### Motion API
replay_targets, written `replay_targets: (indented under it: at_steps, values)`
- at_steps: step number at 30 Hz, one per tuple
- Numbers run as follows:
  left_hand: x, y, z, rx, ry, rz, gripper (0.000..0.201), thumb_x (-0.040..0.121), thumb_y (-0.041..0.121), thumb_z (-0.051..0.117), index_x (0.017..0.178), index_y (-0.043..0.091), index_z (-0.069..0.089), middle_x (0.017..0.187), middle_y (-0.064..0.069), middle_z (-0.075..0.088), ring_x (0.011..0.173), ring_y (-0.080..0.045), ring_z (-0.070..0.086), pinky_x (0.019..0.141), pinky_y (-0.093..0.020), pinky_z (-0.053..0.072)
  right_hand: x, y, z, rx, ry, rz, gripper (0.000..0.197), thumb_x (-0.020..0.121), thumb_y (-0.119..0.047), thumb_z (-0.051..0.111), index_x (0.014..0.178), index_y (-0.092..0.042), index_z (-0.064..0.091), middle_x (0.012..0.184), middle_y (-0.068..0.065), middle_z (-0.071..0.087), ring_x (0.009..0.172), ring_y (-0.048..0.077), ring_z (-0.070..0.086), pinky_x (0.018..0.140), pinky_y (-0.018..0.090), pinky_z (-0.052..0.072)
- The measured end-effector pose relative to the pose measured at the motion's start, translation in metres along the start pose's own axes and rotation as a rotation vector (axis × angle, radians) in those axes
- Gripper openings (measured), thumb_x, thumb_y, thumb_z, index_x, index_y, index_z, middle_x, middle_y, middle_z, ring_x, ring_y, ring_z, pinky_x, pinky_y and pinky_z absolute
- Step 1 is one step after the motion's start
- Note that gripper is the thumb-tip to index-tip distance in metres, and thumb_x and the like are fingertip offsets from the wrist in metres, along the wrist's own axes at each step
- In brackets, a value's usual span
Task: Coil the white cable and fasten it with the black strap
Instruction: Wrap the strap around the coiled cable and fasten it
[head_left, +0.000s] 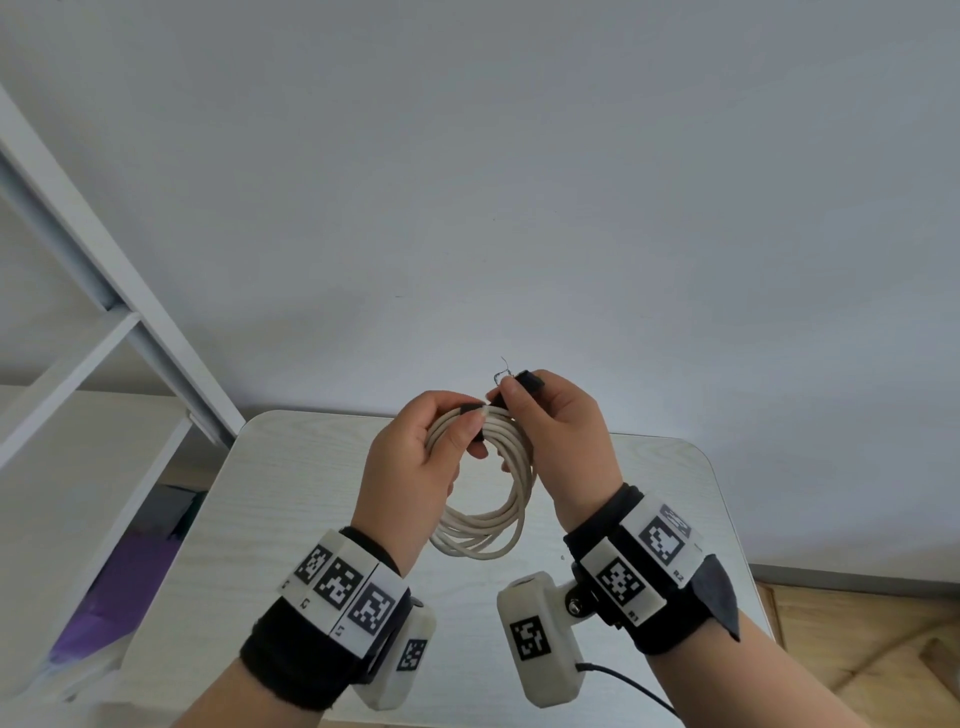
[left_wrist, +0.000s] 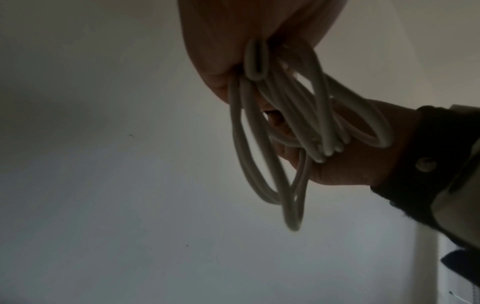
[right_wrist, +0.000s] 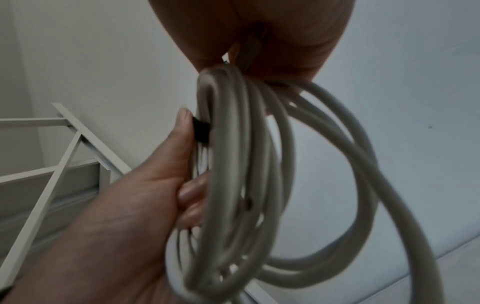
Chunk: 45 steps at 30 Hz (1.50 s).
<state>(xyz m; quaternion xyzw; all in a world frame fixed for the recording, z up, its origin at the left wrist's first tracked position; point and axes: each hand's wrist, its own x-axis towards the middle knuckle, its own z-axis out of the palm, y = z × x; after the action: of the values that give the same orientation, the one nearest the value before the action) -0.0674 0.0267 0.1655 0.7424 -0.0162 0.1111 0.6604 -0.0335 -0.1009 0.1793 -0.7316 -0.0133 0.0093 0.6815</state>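
The white cable hangs as a coil of several loops above the small table, held up between both hands. My left hand grips the top of the coil, thumb pressing the black strap against the loops. My right hand pinches the free end of the black strap just above the coil. In the right wrist view the coil fills the middle, with the strap under the left thumb. In the left wrist view the loops hang from the left palm.
A pale wood-grain table lies below the hands, against a plain wall. A white metal shelf frame stands to the left, with a purple item under it. Wooden floor shows at the right.
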Motion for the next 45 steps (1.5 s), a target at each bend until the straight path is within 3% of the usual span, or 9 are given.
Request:
replay_targets:
  at_steps: [5,11,15,21,23,30,34,40,45]
  values:
    - [-0.005,0.005,-0.003,0.016,-0.058,0.106,0.019,0.081,0.034,0.055,0.097,0.029,0.065,0.065,0.012,0.067,0.042,-0.004,0.041,0.045,-0.016,0.038,-0.001,-0.004,-0.002,0.090,-0.009,0.022,0.023,0.090,-0.021,0.054,0.076,-0.005,0.065,0.066,0.005,0.063,0.062,0.019,0.057,0.060,0.033,0.046]
    - [-0.007,0.007,-0.005,-0.003,-0.111,0.220,0.015,0.083,0.025,0.066,0.098,0.026,0.064,0.071,0.026,0.067,0.050,0.010,0.054,0.057,-0.001,0.038,0.001,-0.004,-0.003,0.084,-0.055,0.044,0.026,0.090,-0.020,0.054,0.075,-0.002,0.065,0.065,0.005,0.062,0.062,0.019,0.057,0.063,0.032,0.045]
    - [-0.010,0.004,-0.006,0.039,-0.100,0.260,0.020,0.079,0.034,0.058,0.098,0.031,0.063,0.075,0.027,0.067,0.054,0.010,0.056,0.059,-0.002,0.039,0.002,-0.005,-0.004,0.054,-0.109,0.075,0.024,0.090,-0.021,0.054,0.073,-0.007,0.064,0.064,0.002,0.061,0.056,0.014,0.055,0.057,0.024,0.042]
    - [-0.011,0.000,-0.011,0.178,-0.132,0.367,0.030,0.085,0.050,0.053,0.107,0.033,0.063,0.099,0.020,0.067,0.087,0.000,0.065,0.077,-0.012,0.046,0.004,-0.006,-0.007,0.036,-0.199,0.151,0.026,0.090,-0.021,0.054,0.069,-0.011,0.064,0.060,-0.001,0.059,0.051,0.011,0.052,0.050,0.020,0.042]
    - [-0.014,0.000,-0.011,0.199,-0.154,0.386,0.030,0.086,0.048,0.053,0.109,0.032,0.062,0.104,0.026,0.065,0.093,0.002,0.063,0.080,-0.009,0.044,0.005,-0.008,-0.008,0.022,-0.216,0.175,0.025,0.090,-0.021,0.055,0.069,-0.010,0.064,0.057,-0.003,0.058,0.047,0.008,0.051,0.047,0.018,0.042]
    - [-0.018,-0.008,-0.010,0.311,-0.243,0.205,0.013,0.082,0.043,0.059,0.094,0.044,0.061,0.094,0.025,0.065,0.084,0.002,0.062,0.073,-0.007,0.042,0.013,-0.024,-0.018,-0.261,-0.267,0.026,0.018,0.085,-0.017,0.061,0.074,-0.006,0.069,0.063,0.003,0.064,0.055,0.013,0.052,0.056,0.023,0.046]
    - [-0.014,-0.008,-0.009,0.366,-0.205,0.138,0.008,0.086,0.031,0.059,0.092,0.031,0.064,0.068,0.013,0.065,0.074,-0.001,0.062,0.065,-0.008,0.043,0.011,-0.027,-0.016,-0.445,-0.230,-0.119,0.015,0.082,-0.020,0.064,0.072,-0.010,0.070,0.057,-0.002,0.060,0.055,0.013,0.051,0.060,0.029,0.044]
    - [-0.008,-0.007,-0.006,0.486,-0.143,0.136,0.014,0.088,0.031,0.055,0.092,0.020,0.065,0.081,0.015,0.061,0.081,0.000,0.058,0.068,-0.007,0.039,0.005,-0.026,-0.013,-0.472,-0.150,-0.202,0.013,0.079,-0.019,0.067,0.068,-0.013,0.070,0.057,-0.008,0.062,0.053,0.006,0.051,0.054,0.016,0.040]
    - [-0.011,0.000,-0.005,0.488,-0.119,0.104,0.021,0.087,0.038,0.054,0.088,0.019,0.063,0.083,0.008,0.062,0.076,-0.004,0.057,0.067,-0.018,0.043,0.011,-0.028,-0.015,-0.446,-0.108,-0.199,0.014,0.079,-0.020,0.068,0.069,-0.012,0.070,0.063,0.007,0.068,0.060,0.022,0.060,0.064,0.034,0.050]
